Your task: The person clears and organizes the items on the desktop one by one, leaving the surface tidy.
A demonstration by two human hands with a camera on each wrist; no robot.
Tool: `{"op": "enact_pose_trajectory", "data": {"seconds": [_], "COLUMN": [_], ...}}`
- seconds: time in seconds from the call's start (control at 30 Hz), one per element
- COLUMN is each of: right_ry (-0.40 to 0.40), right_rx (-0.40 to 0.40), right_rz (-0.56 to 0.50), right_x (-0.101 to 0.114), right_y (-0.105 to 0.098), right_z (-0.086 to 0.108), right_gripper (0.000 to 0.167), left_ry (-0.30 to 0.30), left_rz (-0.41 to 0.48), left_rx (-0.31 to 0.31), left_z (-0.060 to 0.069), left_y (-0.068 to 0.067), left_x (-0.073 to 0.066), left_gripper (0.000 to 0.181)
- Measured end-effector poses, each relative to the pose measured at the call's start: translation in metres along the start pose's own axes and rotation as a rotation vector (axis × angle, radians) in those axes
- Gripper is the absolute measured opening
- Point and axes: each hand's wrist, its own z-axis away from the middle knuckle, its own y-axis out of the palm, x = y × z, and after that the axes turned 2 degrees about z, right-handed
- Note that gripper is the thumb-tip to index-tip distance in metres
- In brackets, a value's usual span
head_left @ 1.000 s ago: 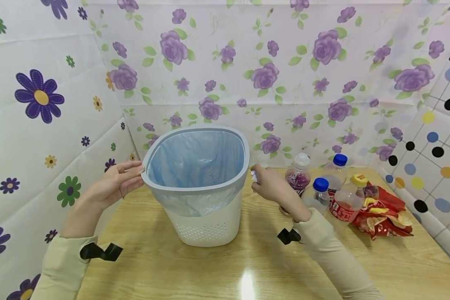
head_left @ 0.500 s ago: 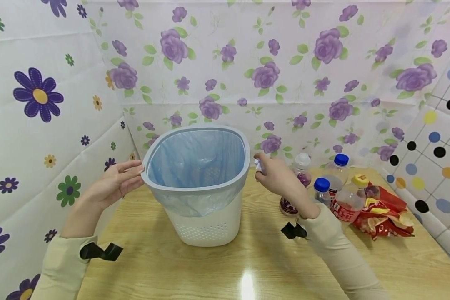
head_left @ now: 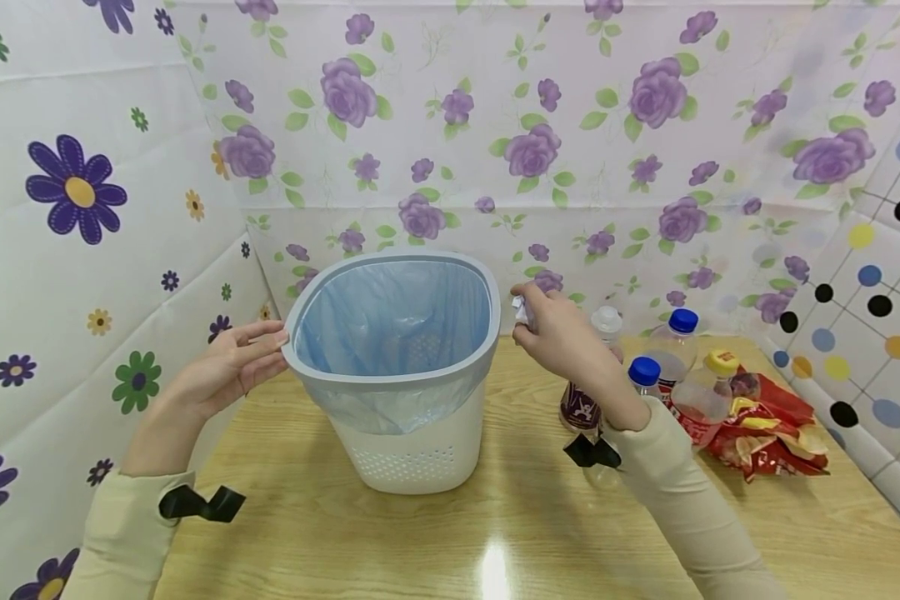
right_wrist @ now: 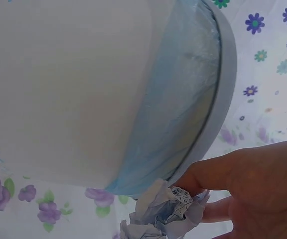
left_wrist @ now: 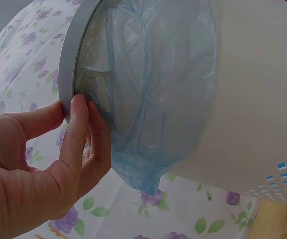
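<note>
A white trash can (head_left: 420, 458) with a grey-blue rim stands upright on the table, lined with a translucent blue bag (head_left: 397, 325) folded over its edge. My left hand (head_left: 228, 367) pinches the can's left rim between thumb and fingers, which the left wrist view shows close up. To the right of the can, my right hand (head_left: 566, 337) holds a crumpled piece of paper (right_wrist: 166, 211) at rim height. Some print shows on the paper in the right wrist view, though the fingers hide part of it. Inside the can I see only the liner.
On the right of the wooden table (head_left: 330, 533) stand several plastic bottles, among them a yellow-capped bottle (head_left: 708, 396) and a blue-capped bottle (head_left: 671, 350). A crumpled red snack bag (head_left: 772, 433) lies beside them. Flowered sheets (head_left: 450, 50) hang behind.
My right hand, with the crumpled paper, has moved slightly up and to the right, a little farther from the rim. The left hand and the trash can have stayed put.
</note>
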Motion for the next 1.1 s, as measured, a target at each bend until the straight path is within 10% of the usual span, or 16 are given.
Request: {"op": "enact_pose_trajectory", "data": {"seconds": [1.1], "right_ry": [-0.070], "right_rx": [-0.084], "right_rz": [0.044], "right_x": [0.020], "right_y": [-0.032], "right_z": [-0.006], "right_gripper": [0.047], "left_ry": [0.015], "left_rz": [0.036], "left_rx": [0.033], "left_z": [0.000], "left_y": [-0.001], "left_x": [0.001], "left_gripper": [0.022]}}
